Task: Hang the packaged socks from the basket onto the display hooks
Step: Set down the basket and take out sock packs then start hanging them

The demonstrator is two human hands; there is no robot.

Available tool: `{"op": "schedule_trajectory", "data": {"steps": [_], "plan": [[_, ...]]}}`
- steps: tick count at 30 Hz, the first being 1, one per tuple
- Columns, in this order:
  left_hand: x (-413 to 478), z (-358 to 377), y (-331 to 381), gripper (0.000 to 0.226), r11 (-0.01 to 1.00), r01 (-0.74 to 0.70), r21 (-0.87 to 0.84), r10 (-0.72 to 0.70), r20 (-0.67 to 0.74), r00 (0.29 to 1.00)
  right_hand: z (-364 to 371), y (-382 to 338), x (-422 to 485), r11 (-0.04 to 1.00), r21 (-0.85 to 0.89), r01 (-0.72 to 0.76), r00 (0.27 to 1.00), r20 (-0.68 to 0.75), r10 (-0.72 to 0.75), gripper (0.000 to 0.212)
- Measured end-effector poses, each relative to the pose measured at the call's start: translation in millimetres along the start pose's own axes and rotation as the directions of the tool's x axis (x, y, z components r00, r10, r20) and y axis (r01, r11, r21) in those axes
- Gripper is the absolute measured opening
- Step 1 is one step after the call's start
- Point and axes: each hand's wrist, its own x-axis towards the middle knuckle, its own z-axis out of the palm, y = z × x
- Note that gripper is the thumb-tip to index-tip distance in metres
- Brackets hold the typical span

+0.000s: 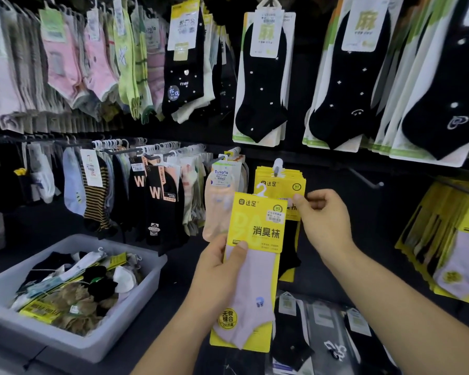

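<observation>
Holding a yellow card-backed pack of pale pink ankle socks (251, 266) upright in front of the dark display wall, the left hand (220, 269) grips its left edge. The thumb is pressed flat on the card front and the fingers are curled behind, out of sight. The pack's white plastic hanger hook (261, 189) sticks up free, just below and left of the metal display peg (276, 169), not on it. Behind the pack hangs a stack of matching yellow sock packs (280, 185) on that peg. The right hand (322, 217) is at the stack's right edge, thumb tip on the front card and fingers curled beside it, pinching that edge as far as can be seen.

A peach sock pack with a white label (218, 204) hangs just left of the held pack. A bare metal peg (368, 180) juts out to the right. Beyond it hang more yellow-carded packs (455, 239).

Lower left sits a translucent grey plastic basket (106, 339) with a jumble of loose packaged socks (73, 288) in black, white, tan and yellow. The upper row has black dotted socks on white-green cards (263, 77), with pink and green socks (65, 63) at far left. Black socks in clear bags (293, 334) hang below the hands.
</observation>
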Motion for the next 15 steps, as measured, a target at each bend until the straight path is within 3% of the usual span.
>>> {"op": "schedule_trajectory", "data": {"steps": [2,5,7,15], "plan": [[-1.1,5.1,-1.0,0.018,1.000,0.002,0.015,-0.002,0.028,1.000,-4.5,-0.8,-10.8,0.999,0.029,0.030,1.000,-0.011,-0.030,0.015],[-1.6,14.2,-1.6,0.017,0.999,0.011,0.031,-0.012,0.047,0.999,-9.1,-3.1,-30.6,0.969,0.237,-0.065,0.981,0.191,0.019,0.018],[0.7,20.4,-1.1,0.016,0.999,-0.003,0.041,0.001,0.052,0.999,-13.9,-3.3,-36.8,0.961,0.263,-0.087,0.968,0.251,0.019,0.011],[21.8,52.1,9.7,0.009,0.997,-0.072,0.035,0.073,-0.036,0.997,-17.9,-23.6,-8.7,0.947,0.321,-0.023,0.991,0.134,-0.021,0.012]]}}
